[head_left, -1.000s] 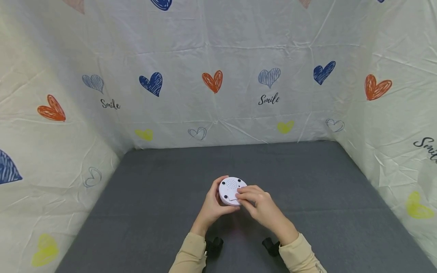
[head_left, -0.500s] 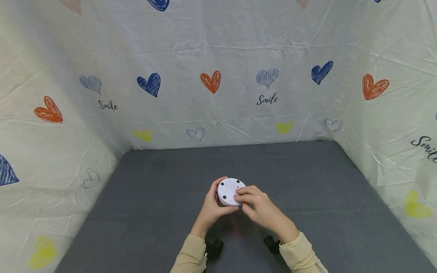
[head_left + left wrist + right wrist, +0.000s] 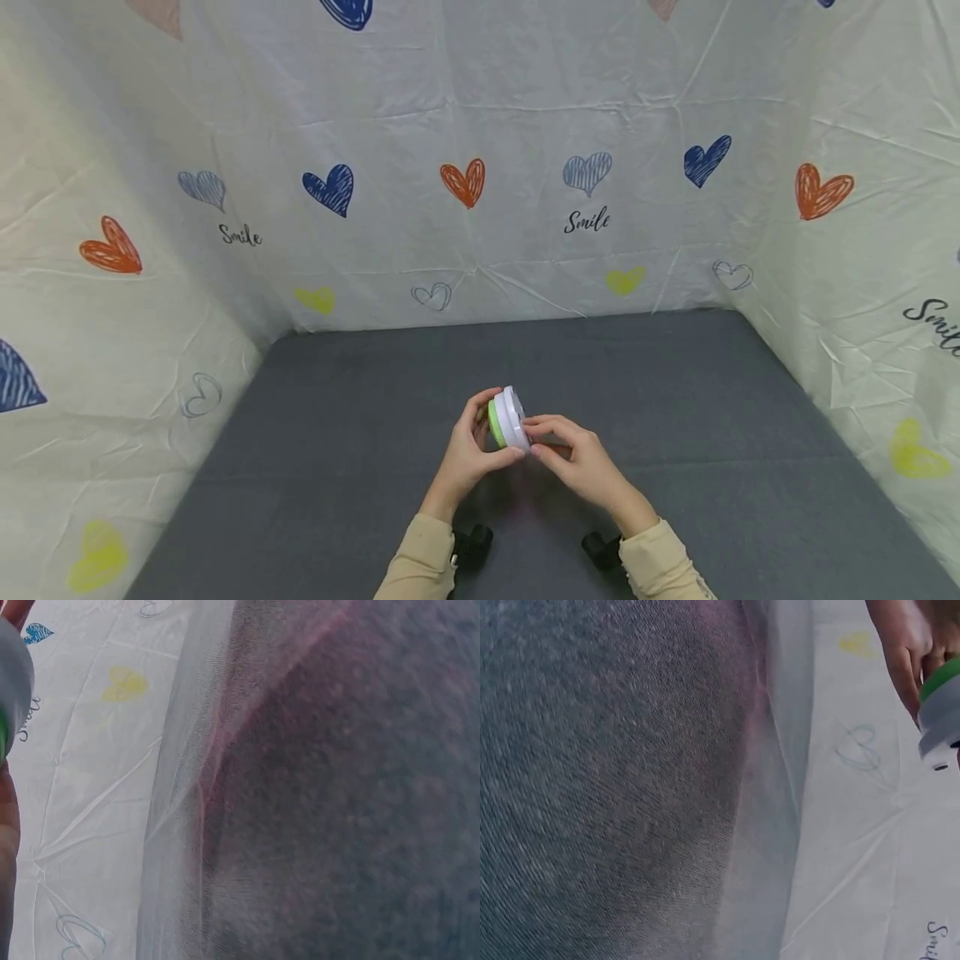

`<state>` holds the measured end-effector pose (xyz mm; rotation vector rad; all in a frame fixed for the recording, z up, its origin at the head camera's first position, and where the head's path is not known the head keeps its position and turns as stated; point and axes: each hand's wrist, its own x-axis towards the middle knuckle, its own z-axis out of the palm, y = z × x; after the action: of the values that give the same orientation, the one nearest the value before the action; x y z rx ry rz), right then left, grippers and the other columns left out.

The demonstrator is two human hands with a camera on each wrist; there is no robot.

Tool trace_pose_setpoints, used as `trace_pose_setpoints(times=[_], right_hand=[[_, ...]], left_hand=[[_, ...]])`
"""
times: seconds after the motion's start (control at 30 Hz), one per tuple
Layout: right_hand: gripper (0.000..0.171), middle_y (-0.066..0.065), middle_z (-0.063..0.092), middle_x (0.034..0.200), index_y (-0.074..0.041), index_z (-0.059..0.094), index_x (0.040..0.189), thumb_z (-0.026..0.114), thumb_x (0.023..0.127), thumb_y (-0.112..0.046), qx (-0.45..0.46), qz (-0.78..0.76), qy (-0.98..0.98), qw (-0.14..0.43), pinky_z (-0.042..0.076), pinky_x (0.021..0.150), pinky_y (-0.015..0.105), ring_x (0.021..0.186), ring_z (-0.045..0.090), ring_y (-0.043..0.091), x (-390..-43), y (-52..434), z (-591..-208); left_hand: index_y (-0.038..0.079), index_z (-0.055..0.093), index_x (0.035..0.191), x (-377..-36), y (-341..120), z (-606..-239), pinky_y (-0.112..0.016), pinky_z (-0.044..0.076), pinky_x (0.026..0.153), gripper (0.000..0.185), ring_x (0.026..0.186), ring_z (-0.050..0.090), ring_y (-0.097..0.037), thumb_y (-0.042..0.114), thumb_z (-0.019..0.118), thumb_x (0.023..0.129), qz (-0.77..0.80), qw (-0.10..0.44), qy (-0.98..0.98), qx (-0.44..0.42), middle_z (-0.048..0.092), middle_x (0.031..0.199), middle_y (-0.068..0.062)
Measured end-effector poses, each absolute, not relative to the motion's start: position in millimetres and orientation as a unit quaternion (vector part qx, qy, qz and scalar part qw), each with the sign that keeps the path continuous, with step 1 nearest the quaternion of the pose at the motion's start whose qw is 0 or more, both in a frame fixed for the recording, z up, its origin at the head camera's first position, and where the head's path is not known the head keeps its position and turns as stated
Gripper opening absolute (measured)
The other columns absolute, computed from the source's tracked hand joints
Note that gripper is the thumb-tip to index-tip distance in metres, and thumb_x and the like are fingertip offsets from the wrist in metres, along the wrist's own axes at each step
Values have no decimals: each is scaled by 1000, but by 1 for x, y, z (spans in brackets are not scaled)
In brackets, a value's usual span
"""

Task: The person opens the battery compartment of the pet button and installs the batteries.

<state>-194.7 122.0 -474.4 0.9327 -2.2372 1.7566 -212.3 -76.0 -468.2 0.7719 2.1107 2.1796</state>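
A round white device [image 3: 513, 419] with a green side is held up over the middle of the table. My left hand [image 3: 467, 457] grips it around the rim, thumb below and fingers behind the green side. My right hand [image 3: 583, 463] has curled fingertips and thumb at its underside, near the lower edge. Seen edge-on in the head view, the device keeps most of its underside out of sight. At the left border of the left wrist view, part of the device [image 3: 15, 682] shows grey-white and green. In the right wrist view, a dark foot shows on the device [image 3: 939, 720].
A dark grey cloth covers the table [image 3: 360, 392]. White sheeting [image 3: 517, 75] printed with hearts and "Smile" hangs behind it and along both sides. Black wrist mounts [image 3: 472, 546] sit by the beige sleeves [image 3: 420, 554].
The device has turned from showing its white, dotted underside to standing nearly edge-on, bringing the green side into view. A small flap raised at its underside earlier lay flat half a second ago.
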Motion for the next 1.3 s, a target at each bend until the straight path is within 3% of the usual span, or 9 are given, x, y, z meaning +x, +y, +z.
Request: trace_pose_setpoints(times=[0.1, 0.2, 0.4, 0.57, 0.67, 0.83, 1.1, 1.3], right_hand=[[27, 16, 55, 119, 0, 57, 113, 61, 87, 1, 282, 607, -741, 45, 49, 83, 32, 108, 55, 28, -194, 123, -474], [41, 16, 54, 119, 0, 46, 126, 60, 88, 2, 273, 623, -732, 18, 47, 86, 30, 110, 54, 28, -194, 126, -472], [66, 22, 49, 124, -4, 22, 145, 58, 89, 2, 286, 631, -720, -44, 45, 90, 32, 114, 49, 35, -198, 138, -473], [72, 17, 40, 137, -8, 26, 145, 66, 86, -8, 283, 594, -753, -32, 42, 93, 33, 120, 45, 29, -202, 148, -475], [69, 17, 36, 142, -4, 34, 142, 69, 83, -13, 289, 552, -782, -10, 39, 95, 36, 123, 42, 28, -207, 151, -478], [61, 19, 41, 137, 2, 44, 135, 69, 83, -18, 290, 497, -818, -9, 42, 92, 37, 119, 47, 28, -215, 152, -487], [57, 25, 44, 133, 9, 44, 132, 69, 82, -6, 255, 541, -800, -58, 48, 84, 32, 114, 51, 32, -218, 151, -493], [53, 30, 46, 128, 13, 44, 129, 66, 82, 4, 236, 548, -799, -72, 49, 82, 32, 112, 50, 39, -212, 146, -478]], left_hand=[[-2, 31, 137, -212, -74, -465, -39, 34, 99, 78, 115, 43, -26, -3, 75, 72, 684, 2, 685, 251, 43, 130, -15], [-1, 33, 138, -212, -73, -465, -43, 36, 96, 77, 112, 45, -26, -1, 75, 74, 671, -3, 695, 258, 44, 130, -14], [7, 33, 141, -222, -71, -485, -38, 46, 88, 80, 114, 47, -24, 6, 77, 74, 642, 11, 719, 267, 42, 131, -10], [14, 40, 139, -228, -69, -494, -33, 47, 85, 82, 107, 49, -16, 24, 82, 69, 511, -11, 814, 276, 44, 128, 2], [12, 42, 137, -228, -68, -491, -36, 47, 82, 82, 104, 49, -18, 25, 82, 67, 436, -20, 851, 292, 45, 128, 1], [5, 40, 137, -228, -69, -490, -37, 47, 81, 84, 104, 50, -21, 23, 81, 65, 396, -7, 872, 288, 46, 127, -6], [6, 40, 137, -231, -76, -500, -37, 45, 87, 85, 107, 50, -17, 22, 83, 64, 422, 0, 866, 270, 48, 126, -3], [4, 42, 135, -235, -79, -505, -35, 42, 92, 85, 111, 49, -17, 22, 85, 64, 449, 0, 852, 270, 49, 126, -2]])
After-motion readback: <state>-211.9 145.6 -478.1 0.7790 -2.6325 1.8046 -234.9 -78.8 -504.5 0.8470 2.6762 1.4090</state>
